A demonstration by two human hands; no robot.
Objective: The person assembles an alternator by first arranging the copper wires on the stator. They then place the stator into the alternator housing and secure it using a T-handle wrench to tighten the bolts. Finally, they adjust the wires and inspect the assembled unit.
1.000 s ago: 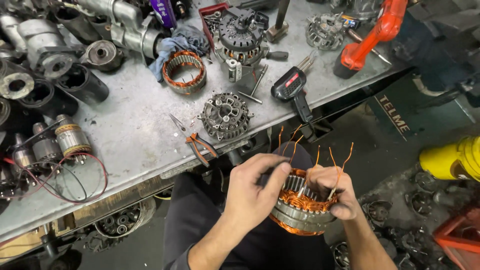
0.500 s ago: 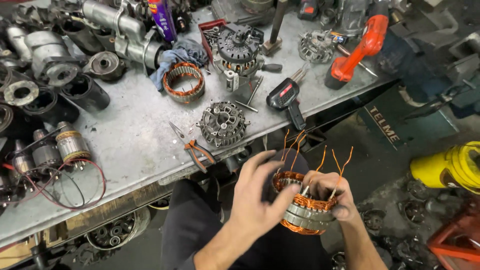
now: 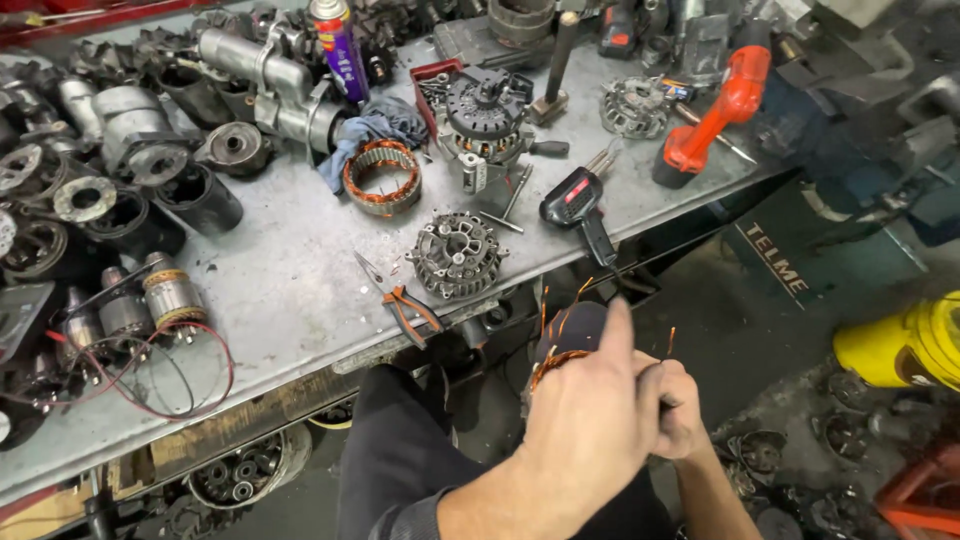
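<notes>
Below the bench edge, both hands (image 3: 625, 410) grip a stator (image 3: 560, 350) — copper leads pointing up (mostly hidden).

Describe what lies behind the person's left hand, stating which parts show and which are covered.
Behind the left hand sits a copper-wound stator; only its top edge and upright copper wire ends show. The rest is covered, as is the grip of the right hand.

Stator (image 3: 552, 352): glossy copper wire windings, largely hidden by the hands. Workbench (image 3: 290, 290): dull grey sheet metal, scuffed and stained. Alternator housing (image 3: 457, 254): matt, rough cast metal. Rag (image 3: 372, 132): crumpled blue cloth. Clamp (image 3: 715, 115): smooth orange plastic.
</notes>
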